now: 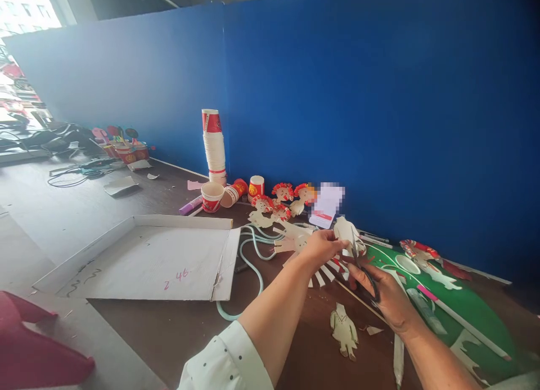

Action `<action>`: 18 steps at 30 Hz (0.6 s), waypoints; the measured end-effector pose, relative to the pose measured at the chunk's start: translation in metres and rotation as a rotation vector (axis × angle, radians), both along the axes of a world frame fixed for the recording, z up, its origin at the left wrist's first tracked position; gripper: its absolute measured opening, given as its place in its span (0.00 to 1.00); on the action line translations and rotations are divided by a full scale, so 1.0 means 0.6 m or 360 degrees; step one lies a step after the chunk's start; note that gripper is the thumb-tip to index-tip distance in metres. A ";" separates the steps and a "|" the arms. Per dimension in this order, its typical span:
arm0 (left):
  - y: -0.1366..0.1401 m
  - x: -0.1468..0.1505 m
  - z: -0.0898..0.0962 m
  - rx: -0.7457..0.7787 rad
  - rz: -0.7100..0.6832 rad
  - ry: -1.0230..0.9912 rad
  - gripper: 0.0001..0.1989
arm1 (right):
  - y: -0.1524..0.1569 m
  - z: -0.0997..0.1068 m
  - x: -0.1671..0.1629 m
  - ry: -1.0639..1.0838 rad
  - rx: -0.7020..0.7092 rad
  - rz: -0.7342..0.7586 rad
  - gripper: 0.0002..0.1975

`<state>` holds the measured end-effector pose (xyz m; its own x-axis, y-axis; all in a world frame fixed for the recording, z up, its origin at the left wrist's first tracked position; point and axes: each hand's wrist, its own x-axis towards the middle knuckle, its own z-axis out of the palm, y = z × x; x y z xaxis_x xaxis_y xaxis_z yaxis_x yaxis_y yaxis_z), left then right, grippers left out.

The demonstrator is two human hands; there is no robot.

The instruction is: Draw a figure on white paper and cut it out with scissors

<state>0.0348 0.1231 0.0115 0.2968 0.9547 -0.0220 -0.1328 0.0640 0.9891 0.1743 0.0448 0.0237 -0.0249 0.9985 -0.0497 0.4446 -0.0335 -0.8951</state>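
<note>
My left hand (324,247) pinches a white paper cutout (345,230) above the table. In my right hand (390,297) is a pair of black-handled scissors (372,284), with its blades up against the cutout. Fringed paper strips (323,274) in red and white lie under my hands, and a paper cup cut into flaps (291,238) is just left of them. Nearer to me a paper doll body (343,329) with drawn clothing lies flat, beside a small paper scrap (373,330). How far apart the blades are is hard to make out.
A tall stack of paper cups (214,148) stands by the blue partition (337,86). Several paper dolls with red curls (282,193) lie right of it. A shallow white box lid (181,260) and a pale cable (248,266) are leftward; a green mat (476,317) holding a pink-capped pen (459,319) is rightward.
</note>
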 end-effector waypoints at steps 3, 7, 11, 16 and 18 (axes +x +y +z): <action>0.003 0.001 -0.001 -0.0076 0.0015 -0.0104 0.08 | 0.000 -0.001 0.001 -0.0010 -0.0017 0.0039 0.20; 0.009 0.005 -0.004 -0.0132 -0.0010 -0.0271 0.08 | 0.003 -0.004 0.006 -0.0039 -0.0027 0.0053 0.21; 0.012 0.006 -0.006 -0.0162 -0.0073 -0.0371 0.09 | 0.004 -0.005 0.005 0.0027 -0.0046 0.0072 0.21; 0.004 0.001 0.005 -0.0167 -0.0135 -0.0332 0.06 | -0.002 0.002 -0.001 0.0089 -0.0007 0.0021 0.20; -0.001 -0.001 0.011 -0.0147 -0.0113 -0.0264 0.04 | -0.003 0.004 -0.002 0.0068 0.0002 0.0021 0.19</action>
